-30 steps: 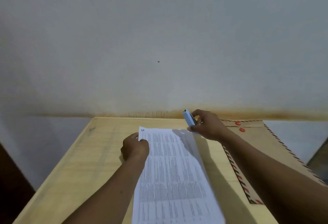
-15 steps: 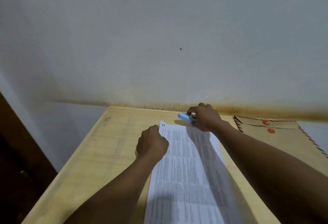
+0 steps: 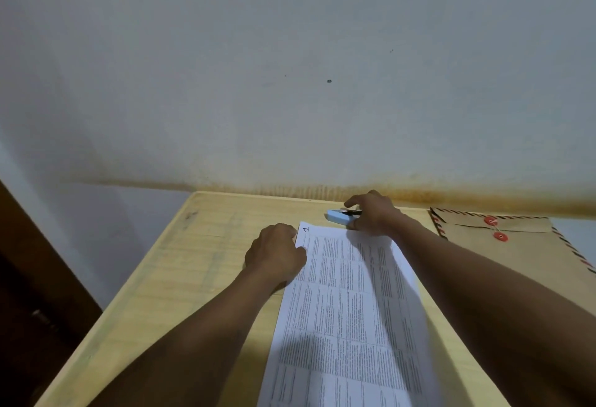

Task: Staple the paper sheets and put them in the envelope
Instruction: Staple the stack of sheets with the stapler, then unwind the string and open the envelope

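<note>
Printed paper sheets (image 3: 348, 303) lie lengthwise down the middle of the wooden table (image 3: 193, 261), with a handwritten mark at their top left corner. My left hand (image 3: 274, 253) is curled in a fist and presses on the sheets' upper left edge. A light blue stapler (image 3: 338, 215) lies flat on the table just beyond the sheets' top edge. My right hand (image 3: 374, 213) rests over its right end, fingers around it. A brown envelope (image 3: 516, 245) with red string buttons and a striped border lies to the right, flap shut.
A grey wall with a rusty stain line (image 3: 419, 195) rises right behind the table's far edge. Dark wooden furniture (image 3: 29, 294) stands at the left, beside the table.
My right hand has lowered the stapler from upright in the air to flat on the table beyond the sheets. The camera view has shifted left. My left hand stays on the sheets.
</note>
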{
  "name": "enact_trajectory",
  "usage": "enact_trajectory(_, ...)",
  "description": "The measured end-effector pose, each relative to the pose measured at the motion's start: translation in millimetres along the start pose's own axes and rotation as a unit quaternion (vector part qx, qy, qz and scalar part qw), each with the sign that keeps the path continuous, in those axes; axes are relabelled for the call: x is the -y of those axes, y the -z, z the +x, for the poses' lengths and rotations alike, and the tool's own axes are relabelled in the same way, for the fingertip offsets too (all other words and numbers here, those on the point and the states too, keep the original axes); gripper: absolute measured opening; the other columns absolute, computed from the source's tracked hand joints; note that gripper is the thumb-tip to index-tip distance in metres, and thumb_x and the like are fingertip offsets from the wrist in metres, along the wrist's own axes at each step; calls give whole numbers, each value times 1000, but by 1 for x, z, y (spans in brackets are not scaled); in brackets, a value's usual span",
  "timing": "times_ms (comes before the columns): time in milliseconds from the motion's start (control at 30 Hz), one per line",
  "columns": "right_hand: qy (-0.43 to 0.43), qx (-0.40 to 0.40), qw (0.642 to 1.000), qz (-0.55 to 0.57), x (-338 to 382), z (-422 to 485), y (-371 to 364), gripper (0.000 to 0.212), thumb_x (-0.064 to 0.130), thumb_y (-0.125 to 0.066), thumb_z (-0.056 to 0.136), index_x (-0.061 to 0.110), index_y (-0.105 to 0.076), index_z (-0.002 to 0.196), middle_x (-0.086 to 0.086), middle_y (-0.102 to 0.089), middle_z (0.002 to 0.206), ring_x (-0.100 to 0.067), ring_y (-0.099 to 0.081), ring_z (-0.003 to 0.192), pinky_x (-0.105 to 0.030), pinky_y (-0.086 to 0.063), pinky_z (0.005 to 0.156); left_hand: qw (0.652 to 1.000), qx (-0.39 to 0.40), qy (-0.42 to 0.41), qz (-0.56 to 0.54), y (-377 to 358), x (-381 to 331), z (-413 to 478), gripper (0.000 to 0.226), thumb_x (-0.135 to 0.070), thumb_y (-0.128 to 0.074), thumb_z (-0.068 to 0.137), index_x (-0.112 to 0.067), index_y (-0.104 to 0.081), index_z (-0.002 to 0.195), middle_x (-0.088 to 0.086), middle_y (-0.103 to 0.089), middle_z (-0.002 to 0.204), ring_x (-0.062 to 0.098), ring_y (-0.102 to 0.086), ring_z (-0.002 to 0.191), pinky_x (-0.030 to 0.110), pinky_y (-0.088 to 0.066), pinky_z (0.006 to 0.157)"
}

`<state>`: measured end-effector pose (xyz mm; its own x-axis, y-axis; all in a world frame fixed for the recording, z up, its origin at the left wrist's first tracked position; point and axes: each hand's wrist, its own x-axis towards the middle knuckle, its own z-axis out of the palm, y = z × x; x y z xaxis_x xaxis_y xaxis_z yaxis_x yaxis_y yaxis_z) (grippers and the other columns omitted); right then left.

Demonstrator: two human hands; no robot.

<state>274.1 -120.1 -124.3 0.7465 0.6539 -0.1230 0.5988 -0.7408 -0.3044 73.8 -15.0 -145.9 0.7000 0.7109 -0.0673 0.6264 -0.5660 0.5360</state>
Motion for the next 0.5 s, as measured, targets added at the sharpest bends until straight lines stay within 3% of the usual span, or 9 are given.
enact_trajectory(67,-5,-11,1000,6,-4,-5,5,54,30,-67,88,35,-52,140,-7,-43,141,-35,-39,133,-49,-41,106,1000,1,4,-2,1,-3,0,13,-30,-63,94,-38,-56,87,-5,-59,115,22,-59,99,32,-42,82)
enact_trajectory(100,-7,-18,1000,12,-7,-8,8,54,31,-65,89,34,-51,141,-7,-42,141,-34,-38,133,-49,-40,107,1000,-4,3,-4,0,-5,1,15,-32,-63,95,-36,-65,110,-3,-60,130,24,-62,112,31,-41,85)
enact_trajectory(167,-9,-35,999,18,-18,-18,18,53,30,-63,88,33,-51,140,-8,-43,140,-34,-38,133,-49,-39,109,1000,-23,1,-12,-3,-13,0,43,-35,-61,98,-29,-58,140,-5,-51,150,26,-58,129,31,-40,88)
enact_trajectory(333,-58,-64,996,30,-77,-49,48,49,32,-67,88,31,-55,136,-9,-46,140,-35,-40,134,-49,-40,109,996,-28,-73,-34,-14,-68,-2,41,-29,-60,98,-28,-60,139,-3,-54,144,25,-59,125,32,-43,89)
enact_trajectory(500,-118,-87,988,55,-157,-79,69,42,29,-71,86,24,-63,127,-8,-56,140,-30,-54,127,-48,-48,104,986,23,-161,-38,-42,-130,2,44,-35,-64,98,-26,-60,141,0,-53,147,25,-55,133,37,-45,104)
